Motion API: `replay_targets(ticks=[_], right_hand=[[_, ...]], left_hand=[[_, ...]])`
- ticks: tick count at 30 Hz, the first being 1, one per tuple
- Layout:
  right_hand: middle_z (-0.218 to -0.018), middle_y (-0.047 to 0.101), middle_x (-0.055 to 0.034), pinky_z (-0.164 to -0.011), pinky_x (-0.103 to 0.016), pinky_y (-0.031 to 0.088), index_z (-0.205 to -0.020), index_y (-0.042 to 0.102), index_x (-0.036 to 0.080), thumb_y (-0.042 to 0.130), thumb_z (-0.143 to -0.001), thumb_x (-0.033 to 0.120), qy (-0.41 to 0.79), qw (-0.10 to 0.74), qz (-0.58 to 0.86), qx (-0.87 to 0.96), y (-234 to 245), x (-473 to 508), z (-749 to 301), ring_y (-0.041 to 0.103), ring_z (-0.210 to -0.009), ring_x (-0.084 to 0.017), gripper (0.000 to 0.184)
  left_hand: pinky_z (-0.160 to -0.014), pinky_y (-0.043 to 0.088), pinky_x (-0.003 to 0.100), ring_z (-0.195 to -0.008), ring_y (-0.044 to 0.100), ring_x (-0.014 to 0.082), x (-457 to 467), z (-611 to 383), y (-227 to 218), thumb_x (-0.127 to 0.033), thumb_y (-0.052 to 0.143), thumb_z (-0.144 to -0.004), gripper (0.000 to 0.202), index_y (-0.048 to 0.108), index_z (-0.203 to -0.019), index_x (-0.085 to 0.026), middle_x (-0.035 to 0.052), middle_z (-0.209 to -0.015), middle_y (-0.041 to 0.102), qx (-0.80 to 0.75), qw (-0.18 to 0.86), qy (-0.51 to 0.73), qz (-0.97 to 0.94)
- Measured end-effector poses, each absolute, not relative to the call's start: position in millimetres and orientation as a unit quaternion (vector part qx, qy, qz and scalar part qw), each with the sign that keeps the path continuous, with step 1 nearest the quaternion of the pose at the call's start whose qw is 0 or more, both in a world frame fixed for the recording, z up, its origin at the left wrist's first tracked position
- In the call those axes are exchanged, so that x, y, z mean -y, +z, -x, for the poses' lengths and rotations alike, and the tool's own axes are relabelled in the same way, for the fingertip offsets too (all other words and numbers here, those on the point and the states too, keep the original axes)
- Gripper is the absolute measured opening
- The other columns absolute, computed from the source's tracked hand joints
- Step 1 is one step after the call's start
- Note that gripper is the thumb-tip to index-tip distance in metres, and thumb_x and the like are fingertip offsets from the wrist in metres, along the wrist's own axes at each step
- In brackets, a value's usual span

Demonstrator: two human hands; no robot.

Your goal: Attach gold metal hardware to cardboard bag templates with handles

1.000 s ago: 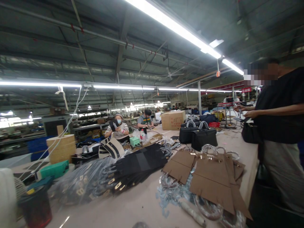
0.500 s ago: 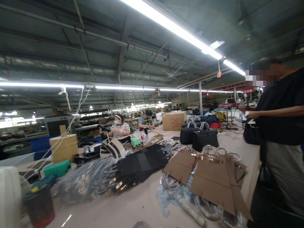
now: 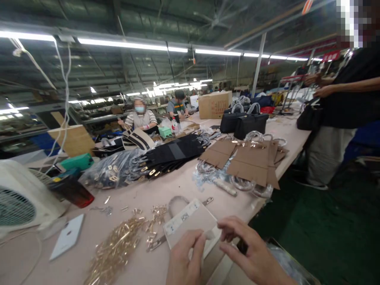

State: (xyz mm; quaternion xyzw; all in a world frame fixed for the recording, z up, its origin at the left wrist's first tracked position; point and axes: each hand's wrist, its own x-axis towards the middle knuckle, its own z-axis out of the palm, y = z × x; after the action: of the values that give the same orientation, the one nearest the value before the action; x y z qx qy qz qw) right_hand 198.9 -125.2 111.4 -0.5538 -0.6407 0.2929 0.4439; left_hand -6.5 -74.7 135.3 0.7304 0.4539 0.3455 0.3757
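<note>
A pale bag panel (image 3: 190, 227) lies on the table in front of me, with a film-wrapped handle (image 3: 175, 201) and a metal-tipped strap at either side. My left hand (image 3: 188, 253) is over its near edge, thumb and forefinger pressed together. A small whitish scrap (image 3: 210, 235) shows by those fingertips; whether they grip it is unclear. My right hand (image 3: 247, 249) is at the panel's right corner, its fingers curved and apart, with nothing visible between them. Left of the panel lies a heap of gold metal fittings (image 3: 118, 245).
Brown bag panels (image 3: 249, 162) lie to the right, black straps (image 3: 175, 152) further back. A white fan (image 3: 23, 198), a dark cup (image 3: 73, 190) and a phone (image 3: 67, 236) are on the left. A co-worker (image 3: 341, 95) stands right; others sit behind the table.
The view has tipped down, so the tabletop, the fittings, the pale panel and both my hands now show. The seated co-worker in stripes has turned and raised a hand.
</note>
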Motion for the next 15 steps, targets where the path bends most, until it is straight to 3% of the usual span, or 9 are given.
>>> replay_targets(ticks=[3,9,15], right_hand=[[-0.111,0.067,-0.0092,-0.090,-0.034,0.058,-0.130,0.062,0.023,0.064,-0.097,0.030,0.274,0.467,0.530,0.653,125.3,115.7,-206.3,0.068,-0.098,-0.020,0.034],[-0.111,0.068,-0.0082,-0.090,-0.032,0.057,-0.128,0.064,0.023,0.069,-0.096,0.030,0.259,0.437,0.496,0.705,156.3,103.0,-205.7,0.067,-0.097,-0.019,0.033],[-0.114,0.073,-0.0070,-0.094,-0.029,0.054,-0.123,0.068,0.025,0.072,-0.095,0.031,0.275,0.373,0.483,0.743,169.3,94.2,-204.2,0.069,-0.106,-0.021,0.029]], left_hand=[[-0.068,0.051,0.022,-0.071,0.065,0.0160,62.6,0.8,138.4,-0.055,0.048,-0.104,0.048,0.075,-0.090,-0.018,0.0023,-0.071,0.069,-0.425,0.415,0.336,-0.731],[-0.059,0.048,0.019,-0.060,0.062,0.0123,59.0,-2.5,148.5,-0.049,0.050,-0.104,0.043,0.075,-0.089,-0.018,0.0013,-0.072,0.070,-0.396,0.407,0.328,-0.755],[-0.076,0.054,0.020,-0.081,0.072,0.0158,55.1,1.4,138.3,-0.037,0.052,-0.105,0.029,0.076,-0.099,-0.021,0.0046,-0.088,0.078,-0.335,0.347,0.335,-0.810]])
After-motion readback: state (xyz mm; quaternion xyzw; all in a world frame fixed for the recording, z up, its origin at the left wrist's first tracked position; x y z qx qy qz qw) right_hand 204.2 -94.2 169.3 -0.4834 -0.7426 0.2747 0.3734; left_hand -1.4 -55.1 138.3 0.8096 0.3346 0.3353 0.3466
